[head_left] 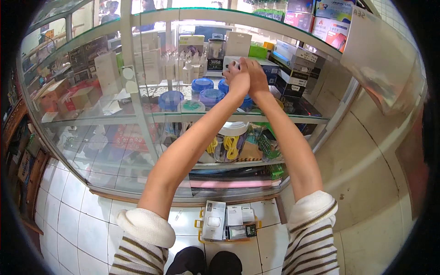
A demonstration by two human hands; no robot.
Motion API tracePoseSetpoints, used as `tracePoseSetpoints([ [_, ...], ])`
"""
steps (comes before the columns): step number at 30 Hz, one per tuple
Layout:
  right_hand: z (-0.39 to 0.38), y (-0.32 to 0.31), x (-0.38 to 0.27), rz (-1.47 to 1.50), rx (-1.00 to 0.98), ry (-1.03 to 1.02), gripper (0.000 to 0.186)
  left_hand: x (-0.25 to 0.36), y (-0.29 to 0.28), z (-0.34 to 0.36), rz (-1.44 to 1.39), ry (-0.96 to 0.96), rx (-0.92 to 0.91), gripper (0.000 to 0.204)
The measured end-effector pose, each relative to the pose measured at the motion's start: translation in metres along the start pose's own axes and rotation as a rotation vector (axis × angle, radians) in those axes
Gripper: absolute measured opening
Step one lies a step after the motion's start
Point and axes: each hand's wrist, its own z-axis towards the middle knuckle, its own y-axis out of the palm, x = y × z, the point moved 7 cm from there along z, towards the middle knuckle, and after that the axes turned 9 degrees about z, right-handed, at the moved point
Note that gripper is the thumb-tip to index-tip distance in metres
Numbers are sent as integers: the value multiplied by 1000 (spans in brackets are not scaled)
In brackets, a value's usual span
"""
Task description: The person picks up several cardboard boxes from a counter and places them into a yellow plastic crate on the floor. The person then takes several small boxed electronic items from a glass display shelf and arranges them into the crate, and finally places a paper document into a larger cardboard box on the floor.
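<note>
My left hand (238, 82) and my right hand (254, 76) meet inside the glass cabinet, fingers curled around something at a white box (229, 60); what exactly they grip is mostly hidden. Just below them sit several blue-lidded round containers (202, 85). To their right is a stack of slim boxes (291, 68). A black packaged gadget (215, 55) and upright white packages (238, 41) stand behind. On the shelf below, yellow cables (231, 149) lie among jars and packets.
A glass shelf edge (183, 117) runs under my forearms. At my feet, a yellow-handled tray (199, 224) holds several white packages. A hanging translucent bag (380, 64) is at right, wooden shelving (25, 169) at left. People (110, 16) stand beyond the cabinet.
</note>
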Motion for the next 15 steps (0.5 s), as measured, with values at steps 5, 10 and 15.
tracePoseSetpoints([
  [5, -17, -69, -31, 234, 47, -2, 50, -5, -33, -24, -284, -12, 88, 63],
  [10, -59, -158, -74, 372, 27, -62, 63, 3, -62, -119, -627, 23, -204, 54],
  [15, -117, -213, -140, 556, -73, -217, 56, -15, -131, -219, -621, -128, -311, 52],
])
